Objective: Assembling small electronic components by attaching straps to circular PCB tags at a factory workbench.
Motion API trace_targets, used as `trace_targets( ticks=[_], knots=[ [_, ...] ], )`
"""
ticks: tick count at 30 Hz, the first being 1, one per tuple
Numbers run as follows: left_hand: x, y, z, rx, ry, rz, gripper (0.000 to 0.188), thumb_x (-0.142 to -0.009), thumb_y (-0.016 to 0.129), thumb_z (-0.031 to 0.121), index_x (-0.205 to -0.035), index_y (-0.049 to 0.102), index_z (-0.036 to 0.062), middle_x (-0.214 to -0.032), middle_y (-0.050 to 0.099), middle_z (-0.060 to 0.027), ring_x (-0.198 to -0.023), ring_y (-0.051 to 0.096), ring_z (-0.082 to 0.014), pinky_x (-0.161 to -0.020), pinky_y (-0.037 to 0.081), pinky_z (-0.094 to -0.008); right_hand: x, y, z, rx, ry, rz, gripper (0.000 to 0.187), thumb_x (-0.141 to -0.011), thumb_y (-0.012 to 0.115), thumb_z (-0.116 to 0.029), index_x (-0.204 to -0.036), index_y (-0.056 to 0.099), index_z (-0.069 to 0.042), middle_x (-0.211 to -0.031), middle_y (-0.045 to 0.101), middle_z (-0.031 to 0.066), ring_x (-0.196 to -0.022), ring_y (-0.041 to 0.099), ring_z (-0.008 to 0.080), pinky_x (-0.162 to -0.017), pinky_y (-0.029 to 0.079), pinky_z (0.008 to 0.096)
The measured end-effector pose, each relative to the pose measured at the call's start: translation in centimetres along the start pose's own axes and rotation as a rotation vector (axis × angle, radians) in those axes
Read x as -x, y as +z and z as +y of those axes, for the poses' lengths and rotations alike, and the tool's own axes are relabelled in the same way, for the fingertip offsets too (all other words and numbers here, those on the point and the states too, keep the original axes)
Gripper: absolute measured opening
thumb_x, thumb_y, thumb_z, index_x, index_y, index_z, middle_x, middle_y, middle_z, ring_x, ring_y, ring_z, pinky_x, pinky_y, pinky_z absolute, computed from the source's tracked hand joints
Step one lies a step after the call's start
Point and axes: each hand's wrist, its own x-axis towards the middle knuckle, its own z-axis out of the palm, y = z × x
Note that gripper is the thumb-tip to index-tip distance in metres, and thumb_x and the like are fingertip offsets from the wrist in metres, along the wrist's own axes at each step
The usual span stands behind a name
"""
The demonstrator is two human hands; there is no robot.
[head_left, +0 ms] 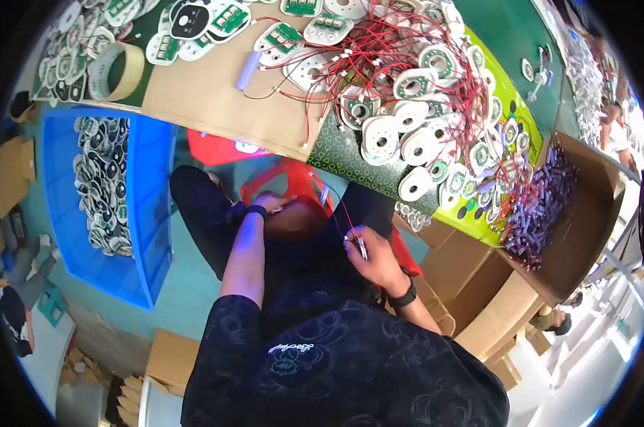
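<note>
Desk (215, 99) topped with brown cardboard sheet, green at far side. On it: heap of white round circuit discs (414, 135) tangled with red wires (379, 57), roll of tan tape (115, 71), pale cylindrical cell (247, 70), yellow-green dotted sheet (510, 107). Teal floor (186, 285) carries blue plastic bin (122, 206) of discs, open cardboard box (578, 228) of purple cells.

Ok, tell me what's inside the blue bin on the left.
The blue bin holds a heap of flat white discs with dark and green patches, piled along its left side; bare blue floor shows beside them. Whatever lies under the heap is covered.
</note>
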Motion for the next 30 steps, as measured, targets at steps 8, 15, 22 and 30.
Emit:
trace_targets(
  ticks=[8, 15, 22, 30],
  knots=[
    [5.4, -0.9, 4.4, 0.107, 0.473, 0.678, 0.068, -0.086, 0.062, 0.066, -0.068, 0.068, 0.0007, -0.059, 0.062, -0.0155, -0.056, 0.06, -0.0297, -0.059, 0.045, -0.0442, 3.3, 1.6, -1.0, -0.267, -0.292, 0.124, 0.013, -0.091, 0.066, -0.004, -0.102, 0.059, -0.005, -0.087, 0.065, 0.0061, -0.075, 0.063, 0.0143, -0.066, 0.051, 0.029],
    [21.5, -0.2, 7.8, 0.545, 0.716, 0.807, 0.059, -0.093, 0.062, 0.054, -0.072, 0.064, -0.0006, -0.062, 0.057, -0.0206, -0.055, 0.055, -0.0283, -0.058, 0.042, -0.0441, 10.6, -4.3, -6.6, -0.575, -0.572, 0.282, 0.015, -0.092, 0.062, 0.002, -0.104, 0.055, -0.005, -0.096, 0.063, 0.0103, -0.08, 0.063, 0.0154, -0.07, 0.053, 0.029],
    [32.7, 4.0, 4.6, 0.768, 0.852, 0.848, 0.046, -0.103, 0.056, 0.039, -0.074, 0.067, 0.0048, -0.061, 0.05, 0.0049, -0.055, 0.043, -0.0034, -0.049, 0.029, -0.0248, 15.9, -13.7, -9.8, -0.54, -0.771, 0.55, 0.016, -0.093, 0.062, -0.008, -0.105, 0.052, -0.004, -0.09, 0.06, 0.0106, -0.074, 0.06, 0.0177, -0.067, 0.049, 0.0302],
    [33.0, 6.9, 5.2, 0.935, 0.842, 0.631, 0.039, -0.105, 0.053, 0.031, -0.077, 0.063, 0.006, -0.059, 0.049, 0.0048, -0.05, 0.041, -0.002, -0.046, 0.027, -0.0212, 18.5, -22.0, -11.6, -0.462, -0.743, 0.804, 0.016, -0.093, 0.064, -0.01, -0.104, 0.056, -0.001, -0.091, 0.067, 0.0097, -0.076, 0.067, 0.0133, -0.073, 0.055, 0.0267]
  ],
)
